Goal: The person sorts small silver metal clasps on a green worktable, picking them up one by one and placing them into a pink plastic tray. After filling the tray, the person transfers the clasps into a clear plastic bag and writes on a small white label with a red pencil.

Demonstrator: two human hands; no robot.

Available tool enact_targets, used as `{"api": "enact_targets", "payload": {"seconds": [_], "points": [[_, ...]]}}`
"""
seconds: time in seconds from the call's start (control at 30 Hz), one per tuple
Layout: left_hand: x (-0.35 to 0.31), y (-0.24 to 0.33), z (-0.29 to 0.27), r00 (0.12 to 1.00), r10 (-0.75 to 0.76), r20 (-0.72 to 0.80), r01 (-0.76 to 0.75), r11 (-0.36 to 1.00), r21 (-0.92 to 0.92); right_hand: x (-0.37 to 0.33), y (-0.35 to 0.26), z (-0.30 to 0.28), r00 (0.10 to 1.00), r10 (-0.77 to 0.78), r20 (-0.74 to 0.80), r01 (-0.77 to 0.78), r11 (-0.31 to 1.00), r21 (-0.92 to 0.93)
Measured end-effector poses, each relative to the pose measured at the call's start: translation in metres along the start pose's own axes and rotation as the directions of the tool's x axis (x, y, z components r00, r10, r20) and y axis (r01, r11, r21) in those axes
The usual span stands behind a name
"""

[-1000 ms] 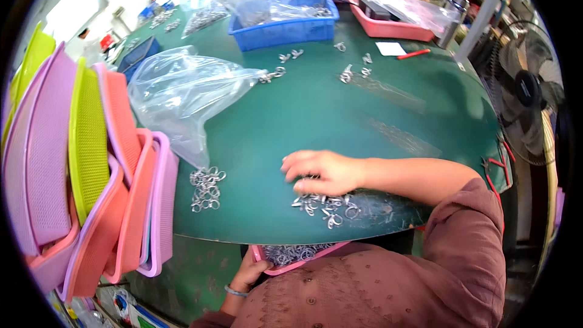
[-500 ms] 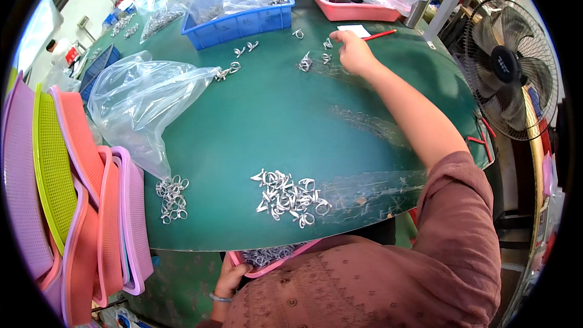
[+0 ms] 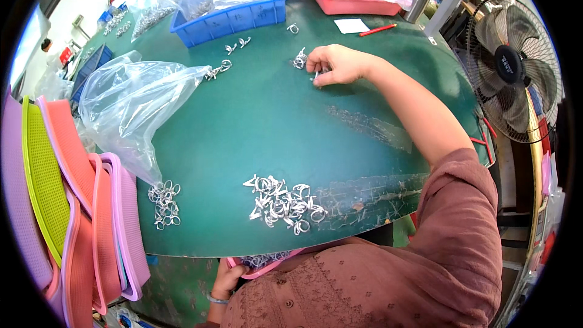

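Observation:
My right hand (image 3: pixel 340 65) is over the far middle of the green table (image 3: pixel 243 127), fingers curled down around a few silver metal rings (image 3: pixel 316 76) that show at its fingertips. Just left of it lies a small clump of rings (image 3: pixel 299 59). Below the table's front edge, my left hand (image 3: pixel 228 279) grips the rim of a pink basket (image 3: pixel 260 273) at my lap. Many rings (image 3: pixel 264 260) fill that basket, partly hidden under the tabletop. A loose pile of rings (image 3: pixel 285 203) sits near the front edge, with a smaller ring pile (image 3: pixel 164 205) to its left.
A clear plastic bag (image 3: pixel 130 103) lies on the left, beside stacked coloured baskets (image 3: pixel 112 231). Along the back are a blue bin (image 3: pixel 234 24), a pink tray (image 3: pixel 349 6), white paper (image 3: pixel 351 26) and a red pencil (image 3: pixel 378 30). A fan (image 3: pixel 511 67) stands at the right.
My right hand has drawn nearer and slightly left, its pointing fingers now curled. The few rings that lay under and beside it are gathered at its fingers. My left hand stays on the basket.

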State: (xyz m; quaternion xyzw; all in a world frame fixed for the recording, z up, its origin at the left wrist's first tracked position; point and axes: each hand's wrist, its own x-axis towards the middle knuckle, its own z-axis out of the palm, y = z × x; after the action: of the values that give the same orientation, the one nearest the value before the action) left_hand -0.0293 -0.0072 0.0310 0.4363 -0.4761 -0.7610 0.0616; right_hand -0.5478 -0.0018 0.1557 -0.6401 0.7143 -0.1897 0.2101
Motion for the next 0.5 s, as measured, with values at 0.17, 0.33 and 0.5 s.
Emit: {"api": "enact_targets", "payload": {"seconds": [0.17, 0.33, 0.5], "points": [[0.003, -0.001, -0.004, 0.999, -0.045, 0.014, 0.044, 0.996, 0.072, 0.015, 0.001, 0.007, 0.969, 0.09, -0.23, -0.095, 0.995, -0.012], [0.003, -0.004, -0.003, 1.0, 0.023, 0.002, -0.023, 0.999, 0.04, 0.028, -0.004, 0.018, 0.931, 0.162, -0.327, -0.202, 0.975, -0.091], [0.003, -0.002, -0.002, 1.0, 0.005, 0.014, -0.005, 0.999, 0.036, 0.028, 0.023, 0.015, 0.917, 0.23, -0.325, -0.173, 0.965, 0.195]]}}
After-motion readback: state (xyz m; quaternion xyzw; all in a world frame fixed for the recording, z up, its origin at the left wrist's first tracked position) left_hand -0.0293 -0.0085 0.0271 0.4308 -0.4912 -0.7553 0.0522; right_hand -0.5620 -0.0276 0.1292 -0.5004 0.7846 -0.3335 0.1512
